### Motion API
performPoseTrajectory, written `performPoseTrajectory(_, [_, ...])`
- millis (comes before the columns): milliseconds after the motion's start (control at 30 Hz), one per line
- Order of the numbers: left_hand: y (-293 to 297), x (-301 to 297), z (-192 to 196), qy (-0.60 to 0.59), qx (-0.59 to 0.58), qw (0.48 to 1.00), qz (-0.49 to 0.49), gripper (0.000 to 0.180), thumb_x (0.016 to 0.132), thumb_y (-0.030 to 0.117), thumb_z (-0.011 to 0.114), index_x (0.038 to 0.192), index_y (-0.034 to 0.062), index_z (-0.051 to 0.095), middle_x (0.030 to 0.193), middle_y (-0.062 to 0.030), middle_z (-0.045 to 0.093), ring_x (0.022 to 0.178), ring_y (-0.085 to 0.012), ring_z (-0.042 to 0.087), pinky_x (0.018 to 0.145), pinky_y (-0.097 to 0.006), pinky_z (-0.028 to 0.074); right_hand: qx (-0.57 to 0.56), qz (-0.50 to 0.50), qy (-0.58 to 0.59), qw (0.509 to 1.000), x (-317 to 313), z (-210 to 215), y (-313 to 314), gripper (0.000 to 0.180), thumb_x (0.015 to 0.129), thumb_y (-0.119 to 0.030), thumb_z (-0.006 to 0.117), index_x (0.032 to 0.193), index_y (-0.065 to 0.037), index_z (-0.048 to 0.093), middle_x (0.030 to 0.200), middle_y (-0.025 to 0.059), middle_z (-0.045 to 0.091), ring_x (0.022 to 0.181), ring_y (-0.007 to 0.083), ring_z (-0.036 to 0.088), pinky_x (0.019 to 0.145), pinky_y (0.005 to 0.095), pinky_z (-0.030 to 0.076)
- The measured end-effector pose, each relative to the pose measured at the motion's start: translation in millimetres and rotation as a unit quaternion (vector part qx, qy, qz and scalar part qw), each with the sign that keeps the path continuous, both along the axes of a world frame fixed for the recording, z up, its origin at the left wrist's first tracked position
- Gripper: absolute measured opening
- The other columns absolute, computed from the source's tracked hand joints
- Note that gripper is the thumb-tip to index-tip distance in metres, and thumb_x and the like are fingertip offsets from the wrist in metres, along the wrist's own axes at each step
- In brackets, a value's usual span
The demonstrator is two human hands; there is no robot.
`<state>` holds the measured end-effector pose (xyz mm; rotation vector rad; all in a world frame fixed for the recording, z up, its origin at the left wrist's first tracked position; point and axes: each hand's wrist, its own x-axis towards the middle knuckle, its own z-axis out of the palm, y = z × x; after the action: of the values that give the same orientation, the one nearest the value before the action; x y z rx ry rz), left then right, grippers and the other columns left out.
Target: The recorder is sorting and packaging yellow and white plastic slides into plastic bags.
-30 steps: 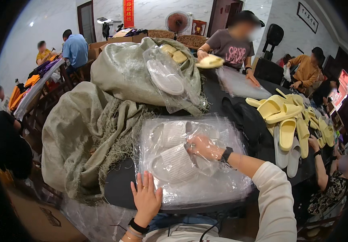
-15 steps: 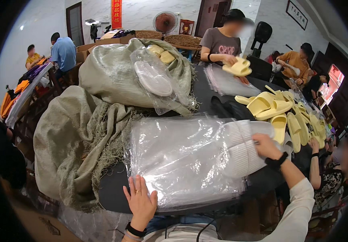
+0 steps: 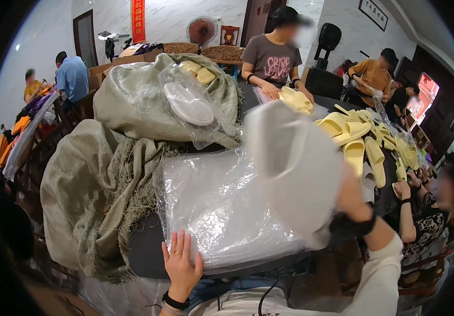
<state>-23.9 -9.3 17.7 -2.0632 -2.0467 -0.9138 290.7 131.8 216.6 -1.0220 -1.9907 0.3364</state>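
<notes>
We rest our left hand [image 3: 181,266] flat on the near left edge of a stack of clear plastic bags [image 3: 214,210], fingers long and straight, thumb spread wide to the side, nothing gripped. With our right hand [image 3: 351,195] we hold white footwear [image 3: 290,174] up above the right half of the stack, close before our eyes; it is blurred with motion, and we cannot tell whether one slipper or two overlap there. It hides most of our right fingers, so we cannot make out exactly how they close on it. The bags lie on a dark surface [image 3: 145,245], their sheets shiny and creased. Left of them we have a slumped greenish sack [image 3: 82,195] with a frayed edge, and beyond it a fuller sack [image 3: 132,100] with a bagged white slipper [image 3: 187,102] leaning on its front. To our right, past the raised footwear, a heap of yellow slippers [image 3: 364,129] spreads over the surface. Across from us a co-worker in a grey shirt [image 3: 272,60] has both hands near a pale yellow slipper [image 3: 295,99], and at our far right sits another in a patterned top [image 3: 425,231].
</notes>
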Motion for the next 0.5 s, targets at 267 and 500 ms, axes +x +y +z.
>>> performPoseTrajectory(267, [8, 5, -2, -0.079, -0.039, 0.994, -0.057, 0.041, 0.077, 0.025, 0.06, 0.114, 0.0082, 0.062, 0.115, -0.0135, 0.061, 0.109, -0.0348, 0.054, 0.094, -0.05, 0.038, -0.182, 0.194, -0.142, 0.954, -142, -128, -8, 0.025, 0.077, -0.014, 0.057, 0.098, 0.001, 0.056, 0.099, 0.0213, 0.051, 0.081, 0.0417, 0.058, 0.073, 0.0479, 0.048])
performPoseTrajectory(500, [6, 2, 0, 0.007, -0.1, 0.995, -0.015, 0.064, 0.083, 0.038, 0.055, 0.133, -0.0019, 0.042, 0.139, -0.0196, 0.04, 0.132, -0.033, 0.034, 0.107, -0.051, 0.024, -0.142, 0.012, -0.158, 0.977, -99, -161, 71, 0.022, 0.076, -0.015, 0.06, 0.088, 0.003, 0.063, 0.096, 0.0241, 0.054, 0.084, 0.039, 0.058, 0.076, 0.0441, 0.049])
